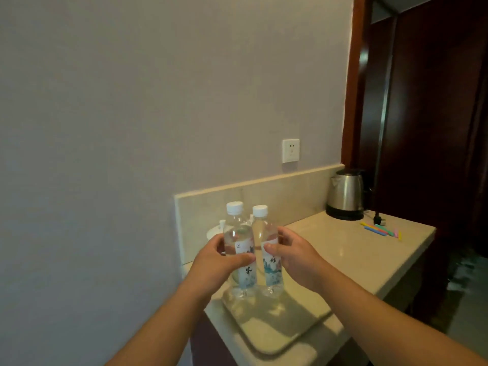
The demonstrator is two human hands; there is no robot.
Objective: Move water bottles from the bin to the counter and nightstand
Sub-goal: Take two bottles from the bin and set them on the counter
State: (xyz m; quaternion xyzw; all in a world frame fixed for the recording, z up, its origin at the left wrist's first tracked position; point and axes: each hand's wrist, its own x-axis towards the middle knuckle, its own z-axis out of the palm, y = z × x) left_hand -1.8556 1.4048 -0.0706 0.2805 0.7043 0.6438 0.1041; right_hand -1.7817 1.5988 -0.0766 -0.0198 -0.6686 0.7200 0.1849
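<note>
Two upright water bottles, left bottle (239,249) and right bottle (266,249), touching, are gripped by curled fingers of left hand (211,262) and right hand (295,260), bases over the tray (277,331) at the worktop's (356,260) near-left corner.

We can make out very little writing. On the label of the left water bottle (240,249) we see one large dark brush-style Chinese character, too blurred for us to read with certainty. The label of the right water bottle (268,250) carries a similar dark brush character above a blue-green picture, equally unclear. We find no brand name or number legible.
</note>
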